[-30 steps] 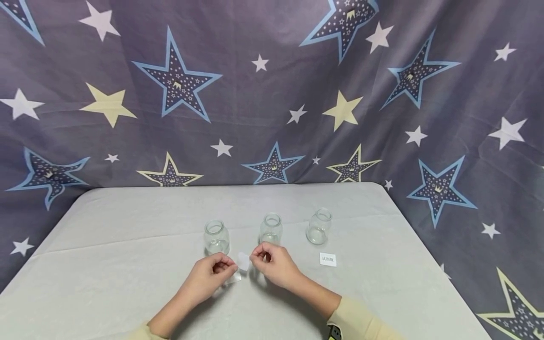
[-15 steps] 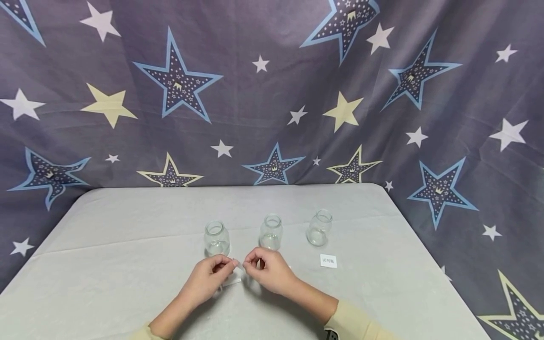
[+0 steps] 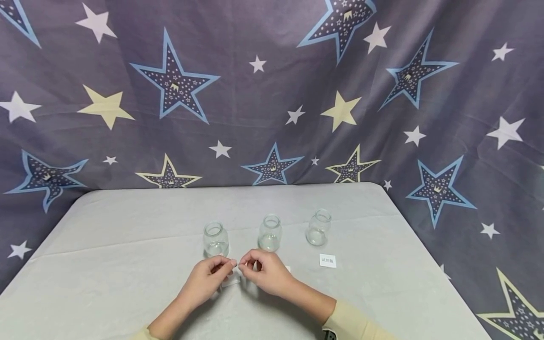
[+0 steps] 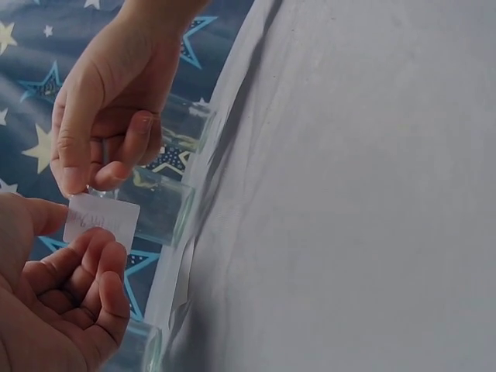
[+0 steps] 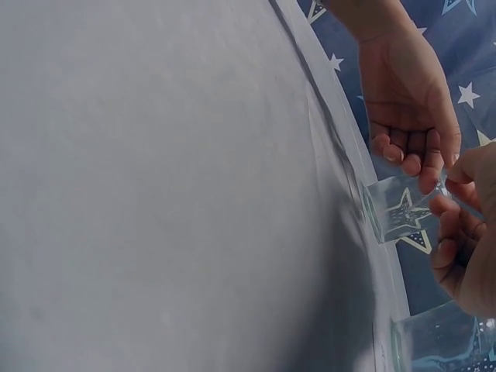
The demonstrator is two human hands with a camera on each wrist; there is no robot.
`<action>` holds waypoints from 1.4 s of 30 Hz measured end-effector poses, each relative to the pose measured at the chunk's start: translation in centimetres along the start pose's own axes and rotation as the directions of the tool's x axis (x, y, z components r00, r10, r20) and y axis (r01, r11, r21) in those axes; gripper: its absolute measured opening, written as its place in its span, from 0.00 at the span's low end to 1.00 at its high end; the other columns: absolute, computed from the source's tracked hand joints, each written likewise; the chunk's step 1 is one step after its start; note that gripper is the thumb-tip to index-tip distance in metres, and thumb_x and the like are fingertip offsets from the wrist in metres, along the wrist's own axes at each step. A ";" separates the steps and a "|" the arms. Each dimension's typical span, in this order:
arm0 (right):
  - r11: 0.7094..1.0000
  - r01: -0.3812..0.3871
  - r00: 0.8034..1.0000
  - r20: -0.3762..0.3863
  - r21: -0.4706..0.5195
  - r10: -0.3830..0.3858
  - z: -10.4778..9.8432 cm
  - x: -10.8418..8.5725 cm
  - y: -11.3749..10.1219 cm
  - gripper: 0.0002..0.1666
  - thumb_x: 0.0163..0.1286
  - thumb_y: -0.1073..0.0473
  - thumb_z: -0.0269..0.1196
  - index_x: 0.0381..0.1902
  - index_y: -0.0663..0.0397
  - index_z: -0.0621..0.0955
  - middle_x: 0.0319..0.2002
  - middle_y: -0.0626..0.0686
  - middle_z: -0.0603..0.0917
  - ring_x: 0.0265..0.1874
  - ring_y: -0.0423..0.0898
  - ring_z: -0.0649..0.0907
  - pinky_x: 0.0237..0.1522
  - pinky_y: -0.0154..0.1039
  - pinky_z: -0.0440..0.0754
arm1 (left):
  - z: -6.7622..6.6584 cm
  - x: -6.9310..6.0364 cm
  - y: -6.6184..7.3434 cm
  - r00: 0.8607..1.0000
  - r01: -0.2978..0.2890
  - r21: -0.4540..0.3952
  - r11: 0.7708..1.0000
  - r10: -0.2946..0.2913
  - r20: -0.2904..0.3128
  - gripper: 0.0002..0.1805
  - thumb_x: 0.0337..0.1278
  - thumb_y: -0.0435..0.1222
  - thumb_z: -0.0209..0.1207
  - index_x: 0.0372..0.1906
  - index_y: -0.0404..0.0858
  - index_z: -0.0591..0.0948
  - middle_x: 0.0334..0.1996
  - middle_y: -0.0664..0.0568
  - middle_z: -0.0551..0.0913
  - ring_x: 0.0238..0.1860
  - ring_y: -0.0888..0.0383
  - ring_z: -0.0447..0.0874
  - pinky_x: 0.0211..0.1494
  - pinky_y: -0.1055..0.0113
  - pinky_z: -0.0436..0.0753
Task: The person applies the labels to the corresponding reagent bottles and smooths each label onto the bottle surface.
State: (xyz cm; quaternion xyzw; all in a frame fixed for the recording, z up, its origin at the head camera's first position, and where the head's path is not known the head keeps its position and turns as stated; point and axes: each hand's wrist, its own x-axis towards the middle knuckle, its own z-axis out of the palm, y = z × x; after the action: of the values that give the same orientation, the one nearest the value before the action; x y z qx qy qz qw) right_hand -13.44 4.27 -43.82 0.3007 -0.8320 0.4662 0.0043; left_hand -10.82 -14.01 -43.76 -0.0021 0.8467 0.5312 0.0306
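Note:
In the head view both hands meet low over the table, fingertips nearly touching. My left hand (image 3: 208,279) pinches one edge of a small white label (image 4: 97,218) between thumb and finger. Faint writing shows on the label in the left wrist view. At its opposite edge, the thumb and forefinger of my right hand (image 3: 267,274) pinch a corner. Seen from above, the label is almost edge-on and mostly hidden by the fingers. Just beyond the hands stand a left glass jar (image 3: 216,240) and a middle glass jar (image 3: 270,232), both upright and without lids.
A third glass jar (image 3: 318,227) stands to the right, with a printed white card (image 3: 327,260) lying before it. Another white card (image 3: 231,279) lies partly under the left hand. A further card (image 3: 288,268) peeks from behind the right hand. Star-patterned cloth hangs behind the table (image 3: 127,226).
The right hand has shifted slightly left and nearer the body, closing towards the left hand. The label, seen flat between them a second ago, has turned nearly edge-on. The jars stay put.

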 end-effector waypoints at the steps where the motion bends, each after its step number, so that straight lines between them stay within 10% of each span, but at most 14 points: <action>1: 1.000 0.002 1.000 0.002 0.000 -0.002 0.0 0.0 0.0 0.02 0.62 0.60 0.62 0.32 0.52 0.81 0.23 0.48 0.79 0.19 0.29 0.68 0.23 0.23 0.67 | 0.0 -0.1 0.0 1.000 -0.002 -0.004 1.000 0.002 -0.001 0.11 0.59 0.43 0.59 0.33 0.40 0.84 0.25 0.53 0.82 0.24 0.62 0.77 0.27 0.72 0.74; 27: 1.000 0.008 1.000 -0.001 -0.015 -0.008 0.3 -0.1 -0.2 0.03 0.60 0.60 0.65 0.32 0.53 0.81 0.21 0.49 0.79 0.17 0.28 0.67 0.21 0.22 0.67 | -0.1 -0.1 0.0 0.999 -0.019 -0.018 1.000 0.018 -0.041 0.06 0.58 0.35 0.59 0.32 0.36 0.83 0.24 0.52 0.81 0.22 0.67 0.72 0.26 0.73 0.74; 42: 0.989 -0.144 0.986 -0.088 -0.023 0.142 0.4 0.9 0.3 0.07 0.61 0.56 0.64 0.33 0.53 0.82 0.20 0.48 0.79 0.17 0.31 0.69 0.20 0.25 0.68 | -0.9 -0.2 -0.1 0.999 -0.024 0.025 0.999 0.025 -0.036 0.06 0.58 0.34 0.59 0.34 0.35 0.82 0.25 0.53 0.82 0.24 0.67 0.73 0.27 0.74 0.74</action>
State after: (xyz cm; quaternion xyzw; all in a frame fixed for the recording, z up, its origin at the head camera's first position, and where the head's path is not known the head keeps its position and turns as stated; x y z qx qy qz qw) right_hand -14.27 3.66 -43.99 0.2197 -0.8572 0.4657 0.0111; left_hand -10.65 -14.91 -43.48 -0.0012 0.8537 0.5208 0.0086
